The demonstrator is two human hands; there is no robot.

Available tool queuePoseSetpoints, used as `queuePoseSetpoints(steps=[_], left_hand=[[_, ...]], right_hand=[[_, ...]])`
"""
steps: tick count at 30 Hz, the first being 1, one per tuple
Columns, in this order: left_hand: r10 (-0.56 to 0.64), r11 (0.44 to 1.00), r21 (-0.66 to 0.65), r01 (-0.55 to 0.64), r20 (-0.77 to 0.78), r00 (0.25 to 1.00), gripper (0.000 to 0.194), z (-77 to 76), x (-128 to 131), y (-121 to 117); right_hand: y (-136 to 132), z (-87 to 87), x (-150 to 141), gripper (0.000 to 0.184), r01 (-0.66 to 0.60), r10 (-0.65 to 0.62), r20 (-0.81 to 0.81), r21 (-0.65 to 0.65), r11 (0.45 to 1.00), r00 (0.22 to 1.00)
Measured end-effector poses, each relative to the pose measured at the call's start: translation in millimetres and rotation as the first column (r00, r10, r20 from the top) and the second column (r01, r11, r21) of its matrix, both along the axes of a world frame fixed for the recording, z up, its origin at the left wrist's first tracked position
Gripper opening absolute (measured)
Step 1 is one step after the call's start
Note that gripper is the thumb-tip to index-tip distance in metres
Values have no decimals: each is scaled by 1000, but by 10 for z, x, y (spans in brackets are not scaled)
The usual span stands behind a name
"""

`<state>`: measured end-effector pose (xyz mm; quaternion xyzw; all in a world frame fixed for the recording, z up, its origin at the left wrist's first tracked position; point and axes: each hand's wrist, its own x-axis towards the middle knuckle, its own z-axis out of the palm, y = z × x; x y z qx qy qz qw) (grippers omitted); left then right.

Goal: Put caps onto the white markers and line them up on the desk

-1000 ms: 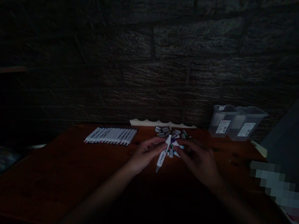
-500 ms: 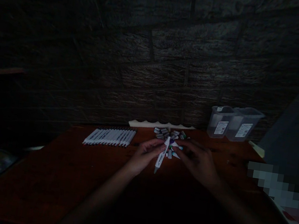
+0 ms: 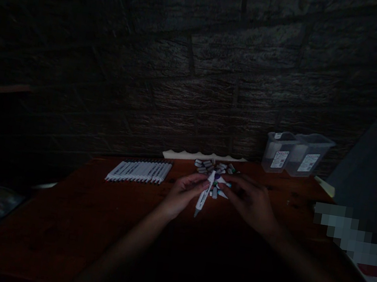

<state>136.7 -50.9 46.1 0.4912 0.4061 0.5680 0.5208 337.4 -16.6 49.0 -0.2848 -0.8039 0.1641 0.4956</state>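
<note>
My left hand (image 3: 185, 193) grips a white marker (image 3: 204, 197) between thumb and fingers. The marker slants, with its grey tip pointing down toward me and dark lettering along its barrel. Close to its upper end is my right hand (image 3: 249, 198), thumb and forefinger drawn together beside a small white piece with a teal end (image 3: 224, 184). Whether the fingers hold that piece is hard to make out. A purple round end (image 3: 217, 177) shows between the hands. Behind and below them lies a loose pile of short grey and white cylinders (image 3: 202, 169), like marker caps, partly hidden by my hands.
To the left, a row of white markers (image 3: 141, 170) lies side by side on the brown wooden table (image 3: 64, 221). Two clear plastic containers (image 3: 276, 150) with labels stand at the back right. A pale wavy-edged strip (image 3: 193, 156) runs along the dark brick wall (image 3: 211, 87).
Almost nothing differs. Both hands keep their places around the marker, and the view has shifted very slightly.
</note>
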Motion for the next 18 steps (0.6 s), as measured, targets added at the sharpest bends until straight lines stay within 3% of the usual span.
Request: queuePoseSetpoints(steps=[18], left_hand=[[0, 1000, -6, 0, -12, 1000, 27, 12, 8, 4]], right_hand=[[-19, 30, -5, 22, -32, 32, -22, -18, 999, 999]])
